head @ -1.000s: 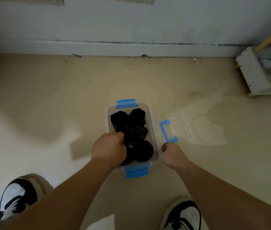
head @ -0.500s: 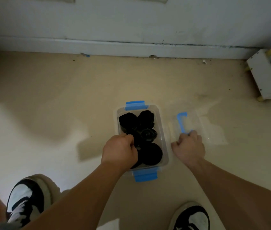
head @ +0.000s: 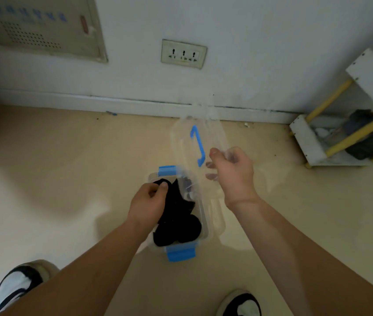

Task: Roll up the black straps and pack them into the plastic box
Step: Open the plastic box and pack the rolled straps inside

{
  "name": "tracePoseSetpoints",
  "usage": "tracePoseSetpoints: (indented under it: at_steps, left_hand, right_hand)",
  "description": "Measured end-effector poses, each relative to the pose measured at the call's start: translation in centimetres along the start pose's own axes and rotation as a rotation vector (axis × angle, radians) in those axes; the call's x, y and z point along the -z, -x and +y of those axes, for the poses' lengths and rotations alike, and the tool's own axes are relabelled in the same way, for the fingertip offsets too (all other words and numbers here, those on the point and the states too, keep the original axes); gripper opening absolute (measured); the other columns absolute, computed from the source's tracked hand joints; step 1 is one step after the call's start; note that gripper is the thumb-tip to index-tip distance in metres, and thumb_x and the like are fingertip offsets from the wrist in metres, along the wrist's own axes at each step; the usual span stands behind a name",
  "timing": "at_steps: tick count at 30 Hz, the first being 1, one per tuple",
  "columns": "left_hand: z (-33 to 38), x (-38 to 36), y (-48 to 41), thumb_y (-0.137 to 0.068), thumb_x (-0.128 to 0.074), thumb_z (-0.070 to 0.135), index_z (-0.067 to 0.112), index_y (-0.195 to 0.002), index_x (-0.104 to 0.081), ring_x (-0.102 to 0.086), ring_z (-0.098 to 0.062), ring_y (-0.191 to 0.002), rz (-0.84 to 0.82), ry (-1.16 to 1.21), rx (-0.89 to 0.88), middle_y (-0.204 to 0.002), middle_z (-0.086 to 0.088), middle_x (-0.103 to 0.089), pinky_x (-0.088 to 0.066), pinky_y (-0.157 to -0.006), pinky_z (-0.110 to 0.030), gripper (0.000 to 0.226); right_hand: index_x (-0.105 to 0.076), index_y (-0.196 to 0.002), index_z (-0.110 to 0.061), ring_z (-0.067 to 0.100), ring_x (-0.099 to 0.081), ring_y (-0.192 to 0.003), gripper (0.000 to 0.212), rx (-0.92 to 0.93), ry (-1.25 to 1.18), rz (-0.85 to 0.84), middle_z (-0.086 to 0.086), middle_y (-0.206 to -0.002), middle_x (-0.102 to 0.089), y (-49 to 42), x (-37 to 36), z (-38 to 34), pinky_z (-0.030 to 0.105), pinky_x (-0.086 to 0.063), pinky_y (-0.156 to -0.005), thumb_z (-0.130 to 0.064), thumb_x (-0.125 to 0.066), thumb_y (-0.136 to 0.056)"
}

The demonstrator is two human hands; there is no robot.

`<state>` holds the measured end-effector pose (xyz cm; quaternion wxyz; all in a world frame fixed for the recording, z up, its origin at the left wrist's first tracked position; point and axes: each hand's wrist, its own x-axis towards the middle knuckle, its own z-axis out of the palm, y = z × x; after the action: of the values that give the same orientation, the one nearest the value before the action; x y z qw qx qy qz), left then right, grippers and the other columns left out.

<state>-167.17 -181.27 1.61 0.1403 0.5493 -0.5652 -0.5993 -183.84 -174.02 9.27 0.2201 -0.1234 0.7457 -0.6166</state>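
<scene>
Black straps (head: pixel 176 226) lie rolled inside the plastic box (head: pixel 204 224), which sits on the floor (head: pixel 67 179) toward its wall edge. My left hand (head: pixel 146 205) reaches into the box's far end, fingers curled round one roll. My right hand (head: pixel 233 174) pinches the clear lid (head: pixel 206 133), held tilted above the box's right side.

The clear rectangular plastic box (head: pixel 205 221) sits on the beige floor (head: pixel 67 167) with the rolled black straps (head: pixel 176 229) inside. The left hand (head: pixel 146 204) grips them. The right hand (head: pixel 233 174) holds the clear blue-handled lid (head: pixel 203 137) above the box's far right side. A white-and-yellow rack (head: pixel 306 137) stands far right.
</scene>
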Motion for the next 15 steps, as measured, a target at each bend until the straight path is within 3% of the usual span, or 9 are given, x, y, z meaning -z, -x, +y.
tracePoseSetpoints:
  at_steps: [2, 3, 4, 6, 8, 10, 13, 15]
  left_hand:
    - [1.2, 0.5, 0.6, -0.106, -0.052, 0.050, 0.017, -0.108, -0.063, -0.067, -0.026, -0.080, 0.032, 0.147, 0.046, -0.099, -0.009, -0.071, -0.060, -0.070, -0.037, 0.035]
    - [1.4, 0.7, 0.6, -0.107, -0.052, 0.050, 0.015, -0.109, -0.062, -0.068, -0.025, -0.079, 0.065, 0.162, 0.056, -0.100, -0.009, -0.072, -0.058, -0.062, -0.032, 0.036]
    - [1.4, 1.0, 0.5, -0.107, -0.053, 0.048, 0.013, -0.113, -0.061, -0.070, -0.025, -0.081, 0.088, 0.156, 0.055, -0.102, -0.011, -0.072, -0.058, -0.060, -0.030, 0.036]
    - [0.7, 1.5, 0.1, -0.104, -0.056, 0.044, 0.012, -0.130, -0.058, -0.071, -0.032, -0.094, 0.082, 0.007, 0.053, -0.111, -0.013, -0.071, -0.063, -0.078, -0.042, 0.042]
    - [-0.3, 2.1, -0.1, -0.103, -0.055, 0.042, 0.011, -0.135, -0.054, -0.068, -0.032, -0.099, 0.020, -0.243, 0.055, -0.116, -0.012, -0.068, -0.060, -0.089, -0.046, 0.044]
    - [-1.5, 2.3, 0.2, -0.105, -0.052, 0.041, 0.012, -0.121, -0.056, -0.063, -0.025, -0.092, -0.038, -0.466, 0.017, -0.112, -0.010, -0.065, -0.056, -0.082, -0.038, 0.033]
    - [-3.5, 1.6, 0.7, -0.107, -0.051, 0.040, 0.011, -0.131, -0.055, -0.060, -0.026, -0.105, -0.060, -0.687, -0.048, -0.128, -0.011, -0.054, -0.048, -0.084, -0.032, 0.038]
    - [-4.5, 1.1, 0.9, -0.107, -0.051, 0.036, 0.013, -0.133, -0.051, -0.061, -0.027, -0.106, -0.051, -0.661, -0.054, -0.125, -0.008, -0.053, -0.053, -0.085, -0.035, 0.034]
  right_hand:
    - [-0.054, -0.105, -0.016, 0.029, -0.077, -0.078, 0.020, -0.200, -0.166, -0.123, 0.012, -0.099, -0.076, 1.4, -0.1, -0.7, 0.053, -0.063, -0.071, -0.014, -0.072, -0.098]
    - [-0.055, -0.120, -0.022, 0.028, -0.079, -0.077, 0.028, -0.275, -0.170, -0.165, 0.010, -0.099, -0.079, 1.9, -0.1, -0.4, 0.050, -0.066, -0.066, -0.014, -0.071, -0.099]
    - [-0.053, -0.132, -0.028, 0.025, -0.078, -0.072, 0.039, -0.326, -0.145, -0.193, 0.010, -0.095, -0.081, 2.4, 0.1, 0.2, 0.040, -0.063, -0.056, -0.013, -0.070, -0.100]
    - [-0.053, -0.141, -0.030, 0.022, -0.073, -0.064, 0.046, -0.384, -0.018, -0.185, 0.010, -0.090, -0.078, 2.9, 0.4, 1.9, 0.030, -0.057, -0.048, -0.012, -0.069, -0.101]
    - [-0.059, -0.142, -0.021, 0.026, -0.072, -0.085, 0.044, -0.382, 0.284, -0.140, 0.011, -0.111, -0.073, 2.6, 0.9, 4.2, 0.037, -0.063, -0.067, -0.023, -0.072, -0.100]
    - [-0.065, -0.138, -0.014, 0.030, -0.067, -0.114, 0.047, -0.352, 0.576, -0.162, 0.009, -0.130, -0.067, 2.4, 1.9, 6.6, 0.041, -0.056, -0.099, -0.037, -0.073, -0.097]
    - [-0.071, -0.128, -0.013, 0.029, -0.066, -0.115, 0.043, -0.326, 0.717, -0.194, 0.010, -0.133, -0.066, 2.7, 2.7, 9.2, 0.039, -0.052, -0.105, -0.043, -0.071, -0.098]
    - [-0.068, -0.132, -0.010, 0.030, -0.066, -0.117, 0.043, -0.335, 0.739, -0.216, 0.011, -0.133, -0.067, 2.6, 2.8, 10.7, 0.038, -0.051, -0.105, -0.039, -0.067, -0.101]
